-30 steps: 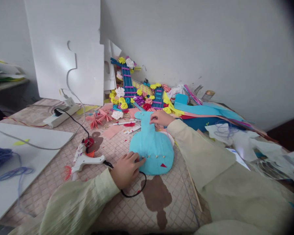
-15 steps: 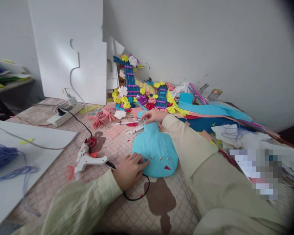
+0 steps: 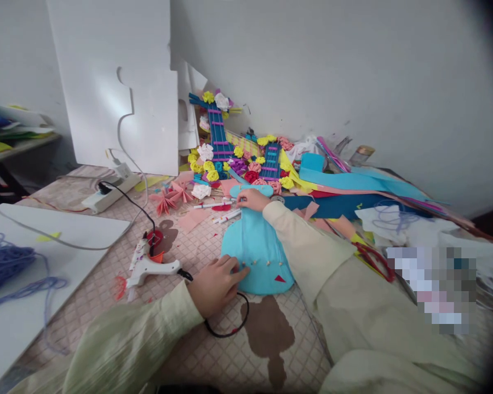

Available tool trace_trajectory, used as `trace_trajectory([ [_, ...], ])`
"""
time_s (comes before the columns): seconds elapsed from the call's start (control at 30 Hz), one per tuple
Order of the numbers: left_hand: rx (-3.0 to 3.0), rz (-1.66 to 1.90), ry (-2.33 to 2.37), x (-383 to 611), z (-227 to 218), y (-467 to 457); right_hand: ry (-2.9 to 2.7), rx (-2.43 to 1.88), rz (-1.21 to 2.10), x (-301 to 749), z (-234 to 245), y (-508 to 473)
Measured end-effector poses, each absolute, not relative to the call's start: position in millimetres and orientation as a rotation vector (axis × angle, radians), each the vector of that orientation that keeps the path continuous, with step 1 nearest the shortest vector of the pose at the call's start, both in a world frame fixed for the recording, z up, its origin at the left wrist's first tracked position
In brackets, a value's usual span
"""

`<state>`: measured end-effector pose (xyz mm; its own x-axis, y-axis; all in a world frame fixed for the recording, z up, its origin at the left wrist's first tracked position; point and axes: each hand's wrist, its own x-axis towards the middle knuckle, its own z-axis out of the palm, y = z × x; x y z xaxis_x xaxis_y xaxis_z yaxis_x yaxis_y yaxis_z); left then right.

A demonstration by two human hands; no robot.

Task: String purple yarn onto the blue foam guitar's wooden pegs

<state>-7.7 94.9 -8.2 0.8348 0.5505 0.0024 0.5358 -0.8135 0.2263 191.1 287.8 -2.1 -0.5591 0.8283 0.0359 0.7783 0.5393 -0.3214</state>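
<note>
Blue guitar [image 3: 258, 241]: It lies flat on the table [image 3: 181, 350], right in front of the person, with its round end near and its top end pointing away.
Left hand [image 3: 216, 284]: It rests low on the round end, with one finger out and the others bent. The fingertip presses at the left end of the bead row. I can't tell if it pinches anything.
Right hand [image 3: 250, 200]: Thumb and finger close in a pinch over the neck, just under the top bar [image 3: 263, 191]. What sits between them, if anything, is too small to see.
Beads [image 3: 268, 263]: A small row goes across the round end. More little dots sit on the top bar.
Red bit [image 3: 279, 278]: It lies on the guitar, below the bead row.
Holding tip: It seems best to press the round end gently but firmly, so the guitar can't slide or bend.
Pinching tip: A light, straight pull in line with the neck looks wise. A hard tug could pop a bead off.
Sleeve tip: The right sleeve [image 3: 308, 241] crosses the guitar's edge, so lifting that arm a little might stop it snagging.
Glue gun [image 3: 152, 271]: It lies to the left, apart from the guitar. Its black cord [image 3: 225, 335] loops close by the left hand, so watch for a bump.
</note>
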Motion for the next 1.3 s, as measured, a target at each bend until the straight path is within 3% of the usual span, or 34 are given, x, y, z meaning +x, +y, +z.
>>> trace_trajectory([
  [0.17,2.651,-0.045,0.889,-12.9,23.1,103.1,-2.56,-1.405,0.373,189.7,-2.4,288.1],
  [0.3,2.492,0.037,1.128,-3.5,37.7,127.1,-2.525,-1.429,0.397,188.7,-0.8,287.2],
  [0.6,2.422,-0.03,1.387,40.8,-0.7,181.8,-2.375,-1.469,0.611,193.2,11.2,273.9],
  [0.83,2.41,-0.071,1.399,37.8,-6.2,184.5,-2.399,-1.596,0.8,256.3,68.4,227.5],
  [0.93,2.416,-0.087,1.407,39.1,-5.4,182.9,-2.304,-1.775,0.614,286.0,93.0,195.3],
  [1.13,2.438,-0.122,1.403,40.6,-4.4,183.5,-1.746,-2.079,-0.16,335.4,127.7,117.7],
  [1.3,2.445,-0.149,1.384,41.5,-6.3,189.7,-1.413,-2.399,-0.155,388.9,171.4,61.9],
])
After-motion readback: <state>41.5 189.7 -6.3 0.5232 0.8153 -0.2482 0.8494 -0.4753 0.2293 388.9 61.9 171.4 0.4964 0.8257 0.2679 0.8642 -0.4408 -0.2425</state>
